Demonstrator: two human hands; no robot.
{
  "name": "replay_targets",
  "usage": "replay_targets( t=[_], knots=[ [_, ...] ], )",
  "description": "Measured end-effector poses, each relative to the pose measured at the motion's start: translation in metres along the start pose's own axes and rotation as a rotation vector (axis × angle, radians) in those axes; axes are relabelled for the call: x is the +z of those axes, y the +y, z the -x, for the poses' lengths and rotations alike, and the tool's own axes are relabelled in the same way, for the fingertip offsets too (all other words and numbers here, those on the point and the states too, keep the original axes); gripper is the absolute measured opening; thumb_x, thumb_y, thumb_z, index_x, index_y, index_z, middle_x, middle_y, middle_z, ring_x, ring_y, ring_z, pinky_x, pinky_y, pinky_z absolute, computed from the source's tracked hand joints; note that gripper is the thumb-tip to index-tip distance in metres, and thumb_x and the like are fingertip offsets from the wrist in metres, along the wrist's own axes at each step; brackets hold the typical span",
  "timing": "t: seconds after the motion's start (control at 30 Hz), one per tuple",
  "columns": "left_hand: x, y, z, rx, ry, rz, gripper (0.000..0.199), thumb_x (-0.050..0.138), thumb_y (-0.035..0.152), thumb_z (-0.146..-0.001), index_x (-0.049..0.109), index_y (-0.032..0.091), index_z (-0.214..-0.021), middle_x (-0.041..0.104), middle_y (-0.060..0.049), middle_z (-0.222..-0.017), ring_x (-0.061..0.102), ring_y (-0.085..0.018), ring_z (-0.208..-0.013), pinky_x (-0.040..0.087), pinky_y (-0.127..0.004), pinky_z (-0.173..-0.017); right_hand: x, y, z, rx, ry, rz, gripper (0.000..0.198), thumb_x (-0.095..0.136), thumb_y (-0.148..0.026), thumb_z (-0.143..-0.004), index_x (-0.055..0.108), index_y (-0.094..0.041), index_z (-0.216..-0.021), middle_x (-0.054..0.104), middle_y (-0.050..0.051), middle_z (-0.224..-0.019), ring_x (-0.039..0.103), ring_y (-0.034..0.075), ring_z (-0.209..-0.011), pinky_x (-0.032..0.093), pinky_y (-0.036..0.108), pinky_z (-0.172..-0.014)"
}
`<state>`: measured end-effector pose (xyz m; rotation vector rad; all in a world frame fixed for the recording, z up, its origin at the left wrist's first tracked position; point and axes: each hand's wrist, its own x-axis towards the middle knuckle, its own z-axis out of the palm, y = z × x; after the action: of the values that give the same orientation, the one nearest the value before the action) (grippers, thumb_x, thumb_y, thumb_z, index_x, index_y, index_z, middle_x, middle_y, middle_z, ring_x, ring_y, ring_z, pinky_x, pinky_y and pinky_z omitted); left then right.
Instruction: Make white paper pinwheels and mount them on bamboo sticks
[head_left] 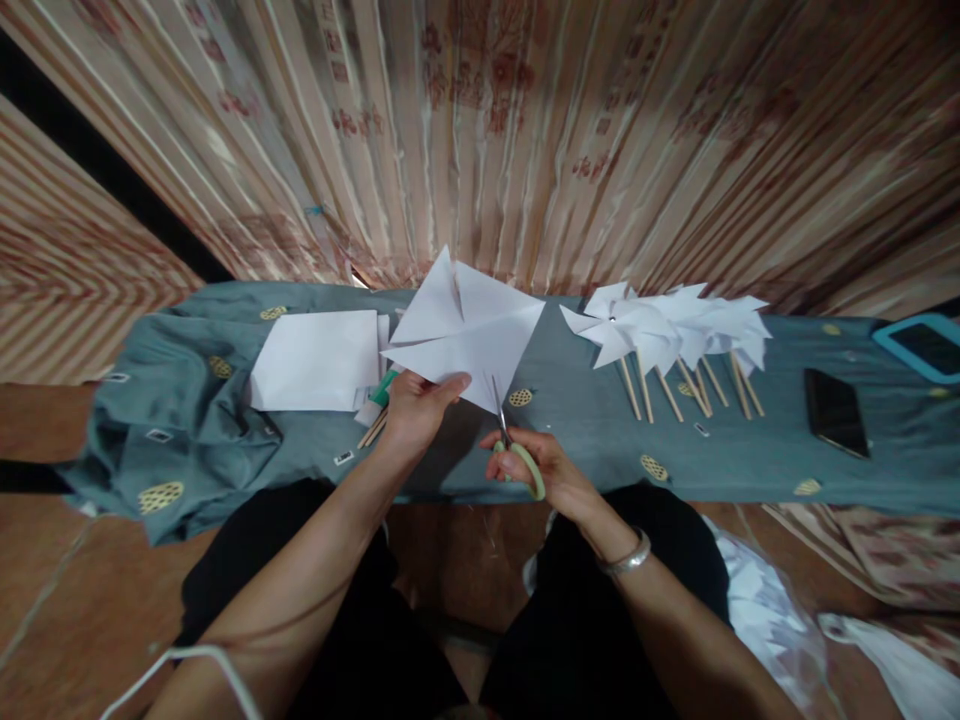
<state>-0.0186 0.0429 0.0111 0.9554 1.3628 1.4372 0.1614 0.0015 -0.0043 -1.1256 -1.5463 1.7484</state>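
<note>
My left hand [421,405] grips a white paper square [480,330] by its lower left side, thumb on top. Slits run inward from corners of the sheet, at its top and left. My right hand [536,458] holds scissors [531,470] with pale green handles. Their blades are at the sheet's lower corner, along a cut there. Just left of my left hand lies a stack of white paper [315,360], and beside it a green item [384,388] and thin wooden sticks [373,430], partly hidden by my wrist.
Several white paper pinwheels [667,325] on wooden sticks lie in a row to the right on the grey-green cloth [600,440]. Farther right are a dark phone [836,412] and a blue-framed device [926,347]. A patterned curtain [487,150] hangs behind. A plastic bag [772,620] stands on the floor.
</note>
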Motion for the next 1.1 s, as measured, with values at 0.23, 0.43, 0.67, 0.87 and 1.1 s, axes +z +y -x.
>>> replay_targets(
  t=[0.23, 0.43, 0.67, 0.87, 1.1],
  knots=[
    [0.0, 0.001, 0.0, 0.01, -0.009, -0.011, 0.02, 0.076, 0.028, -0.055, 0.06, 0.016, -0.051, 0.06, 0.002, -0.051, 0.052, -0.012, -0.05, 0.041, -0.024, -0.052, 0.002, 0.001, 0.001, -0.03, 0.033, 0.036, 0.049, 0.066, -0.06, -0.075, 0.063, -0.015, -0.096, 0.061, 0.0, -0.07, 0.052, 0.011, -0.062, 0.04, 0.024, -0.057],
    [0.003, 0.004, 0.0, -0.031, -0.007, 0.146, 0.024, 0.079, 0.025, -0.049, 0.069, 0.015, -0.068, 0.071, -0.002, -0.069, 0.064, -0.019, -0.067, 0.049, -0.03, -0.065, 0.002, 0.004, 0.0, -0.038, 0.026, 0.035, 0.05, 0.066, -0.06, -0.075, 0.063, -0.016, -0.098, 0.06, 0.0, -0.07, 0.051, 0.011, -0.062, 0.037, 0.025, -0.056],
    [0.002, 0.006, 0.0, -0.042, -0.026, 0.129, 0.018, 0.077, 0.027, -0.052, 0.064, 0.016, -0.058, 0.067, -0.001, -0.059, 0.06, -0.016, -0.059, 0.047, -0.027, -0.059, 0.001, 0.007, -0.002, -0.042, 0.036, 0.031, 0.054, 0.067, -0.063, -0.073, 0.063, -0.016, -0.1, 0.061, 0.0, -0.072, 0.052, 0.012, -0.065, 0.04, 0.026, -0.061],
    [0.003, 0.008, -0.001, -0.01, -0.062, 0.153, 0.017, 0.075, 0.025, -0.054, 0.06, 0.017, -0.052, 0.061, 0.002, -0.052, 0.057, -0.015, -0.057, 0.046, -0.027, -0.058, 0.0, 0.012, -0.001, -0.056, 0.047, 0.028, 0.051, 0.068, -0.06, -0.075, 0.064, -0.016, -0.102, 0.059, -0.001, -0.069, 0.053, 0.012, -0.063, 0.042, 0.026, -0.062],
    [0.002, 0.012, 0.0, -0.017, -0.083, 0.159, 0.017, 0.075, 0.026, -0.055, 0.06, 0.017, -0.053, 0.061, 0.002, -0.053, 0.057, -0.015, -0.058, 0.045, -0.026, -0.057, 0.002, 0.011, 0.0, -0.06, 0.076, 0.007, 0.049, 0.07, -0.057, -0.074, 0.065, -0.016, -0.098, 0.055, -0.002, -0.065, 0.051, 0.011, -0.06, 0.041, 0.026, -0.057]
  ],
)
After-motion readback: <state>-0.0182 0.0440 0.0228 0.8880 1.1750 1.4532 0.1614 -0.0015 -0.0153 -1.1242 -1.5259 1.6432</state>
